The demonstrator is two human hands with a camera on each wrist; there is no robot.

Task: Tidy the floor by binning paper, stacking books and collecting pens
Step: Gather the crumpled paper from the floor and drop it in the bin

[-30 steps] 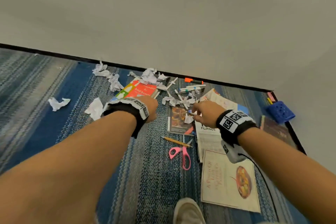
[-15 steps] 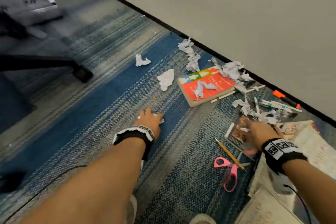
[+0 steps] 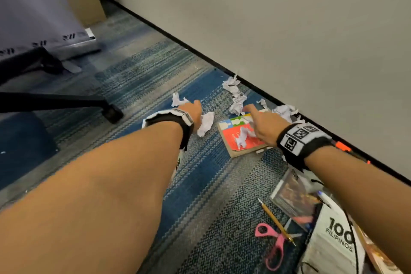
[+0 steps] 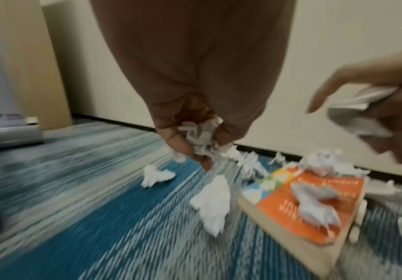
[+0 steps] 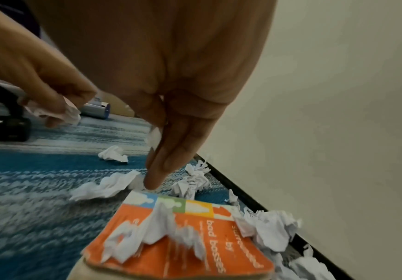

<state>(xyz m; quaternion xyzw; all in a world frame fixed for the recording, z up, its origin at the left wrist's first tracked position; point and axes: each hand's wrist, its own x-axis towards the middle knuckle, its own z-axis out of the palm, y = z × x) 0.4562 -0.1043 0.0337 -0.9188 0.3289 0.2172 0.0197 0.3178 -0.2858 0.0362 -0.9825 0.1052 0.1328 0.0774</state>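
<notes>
Carpet [image 3: 211, 196], striped blue and grey, runs under both outstretched arms in the head view: the left hand [image 3: 192, 110] reaches between two crumpled white paper scraps, one beyond it [image 3: 178, 100] and one just to its right [image 3: 205, 123], while the right hand [image 3: 261, 125] hovers over the far end of an orange paperback [image 3: 231, 138] that carries another torn scrap [image 3: 243, 138]. More scraps line the dark skirting, and near the right edge lie a pencil [image 3: 275, 221], pink scissors [image 3: 274, 244], a small glossy book [image 3: 293, 196] and a white book marked "100 Filipinos" [image 3: 333, 244]; whether either hand holds anything cannot be told from here. The left wrist view supplies that: the left hand [image 4: 192, 117] has its fingers curled round a wad of crumpled paper [image 4: 201, 136], and the right hand [image 4: 375, 98] at the right edge also clutches a white wad, forefinger extended. The right wrist view shows the right hand [image 5: 171, 117] pointing down at the paperback [image 5: 195, 246], a sliver of paper [image 5: 154, 138] caught against its fingers, with a chair castor [image 5: 12, 128] far left. Against half a second ago, the left hand has gone farther out towards the wall-side scraps, and the right has left the small glossy book for the orange paperback.
</notes>
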